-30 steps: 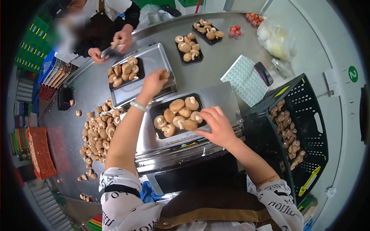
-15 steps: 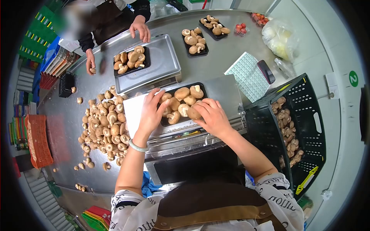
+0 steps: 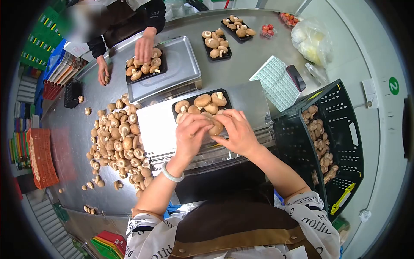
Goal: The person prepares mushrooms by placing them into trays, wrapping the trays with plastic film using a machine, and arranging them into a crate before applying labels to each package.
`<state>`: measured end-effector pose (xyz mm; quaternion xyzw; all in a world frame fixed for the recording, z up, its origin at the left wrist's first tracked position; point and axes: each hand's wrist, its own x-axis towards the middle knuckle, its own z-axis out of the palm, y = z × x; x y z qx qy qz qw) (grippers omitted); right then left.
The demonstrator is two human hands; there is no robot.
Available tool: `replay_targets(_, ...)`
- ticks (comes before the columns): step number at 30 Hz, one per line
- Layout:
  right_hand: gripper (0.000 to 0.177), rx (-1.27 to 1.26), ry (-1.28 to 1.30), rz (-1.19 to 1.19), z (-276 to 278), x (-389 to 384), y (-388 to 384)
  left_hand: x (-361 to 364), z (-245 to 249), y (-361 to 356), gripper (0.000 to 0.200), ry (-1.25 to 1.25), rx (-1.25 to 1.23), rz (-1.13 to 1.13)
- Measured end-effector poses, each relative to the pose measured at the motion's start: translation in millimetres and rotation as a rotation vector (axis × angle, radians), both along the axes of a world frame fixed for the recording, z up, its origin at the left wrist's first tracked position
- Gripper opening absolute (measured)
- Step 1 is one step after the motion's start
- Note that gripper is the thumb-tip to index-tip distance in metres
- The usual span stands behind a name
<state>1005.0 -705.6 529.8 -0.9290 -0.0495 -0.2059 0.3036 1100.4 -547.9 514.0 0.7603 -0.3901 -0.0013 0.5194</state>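
Note:
A black tray (image 3: pixel 226 96) of brown mushrooms sits on the metal scale in front of me. My right hand (image 3: pixel 238 133) is closed around a mushroom (image 3: pixel 216 128) at the tray's near right edge. Over the tray's near side, my left hand (image 3: pixel 190 133) has its fingers bent and pressed together, their tips close to that same mushroom. What lies beneath the left fingers is hidden. Other mushrooms (image 3: pixel 202 101) show along the far side of the tray, one with its stem up.
To the left spreads a heap of loose mushrooms (image 3: pixel 118 134). A black crate (image 3: pixel 351 155) with mushrooms stands at right. Across the table, a co-worker's hand (image 3: pixel 144 48) is over a tray on another scale (image 3: pixel 189 64). Two filled trays, tomatoes (image 3: pixel 268 31) and a quilted pad (image 3: pixel 276 82) lie farther back.
My left hand has moved right and toward me, from the tray's left end to beside my right hand. The co-worker's hand has come down over the other tray.

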Motion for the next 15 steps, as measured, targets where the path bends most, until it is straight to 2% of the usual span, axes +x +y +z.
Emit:
replay_targets(1,0.061,-0.002,-0.002,-0.012,-1,-1,-2,0,0,1,0.016,-0.038,-0.027,0.022)
replay_targets(3,0.06,-0.004,-0.005,-0.025,-3,-3,-10,6,6,6,0.008,0.046,-0.099,0.159)
replay_targets(5,0.058,0.116,-0.006,-0.141,-8,-1,-22,23,1,23,0.003,0.166,-0.163,0.298)
replay_targets(7,0.054,0.284,-0.013,-0.221,-12,7,-28,42,-10,47,0.009,0.241,-0.157,0.397)
replay_targets(9,0.053,0.145,0.015,-0.136,-14,18,-27,50,-16,66,0.009,0.254,0.002,0.418)
replay_targets(11,0.049,-0.06,0.1,0.019,-16,28,-27,46,-19,55,0.014,0.118,0.037,0.393)
replay_targets(12,0.049,-0.058,0.094,0.009,-22,29,-26,44,-20,50,0.019,0.049,0.053,0.382)
replay_targets(14,0.049,-0.06,0.085,-0.003,-30,31,-23,42,-23,42,0.069,0.113,0.177,0.228)
replay_targets(15,0.049,-0.026,0.089,-0.008,-32,30,-25,40,-25,35,0.081,0.149,0.167,0.176)
